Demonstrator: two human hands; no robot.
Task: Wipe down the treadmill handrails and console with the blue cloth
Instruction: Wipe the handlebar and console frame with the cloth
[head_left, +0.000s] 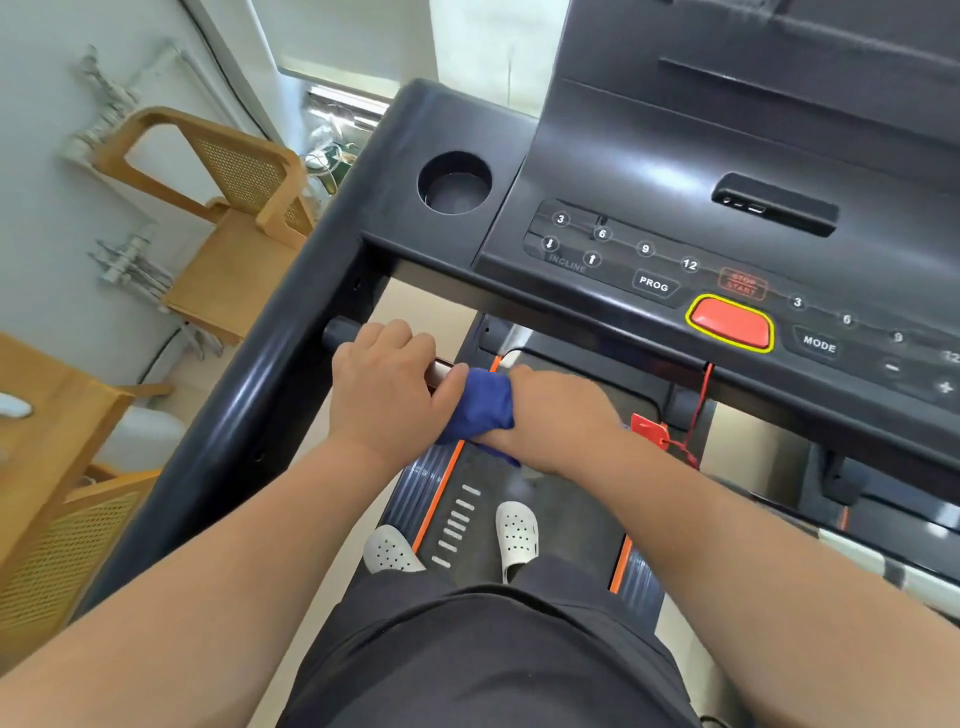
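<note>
Left hand (387, 384) curled round the short handrail bar (340, 332), near left of console (675, 218). Right hand (556, 415) just beside it, fingers clamped on blue cloth (483, 402); cloth touches left thumb.

Soft bright daylight, washed out at top centre. Glare streaks cross the glossy black treadmill console (649, 156), and a highlight runs down the black tubular handrail (249, 395). The wide lens bends the edges; the wooden cane-backed chair (223, 171) is blurred. The right hand (556, 415) gripping the crumpled blue cloth (483, 405) is motion-smeared; the left hand (384, 389) curled over the short dark grip bar (340, 332) is sharper.
</note>
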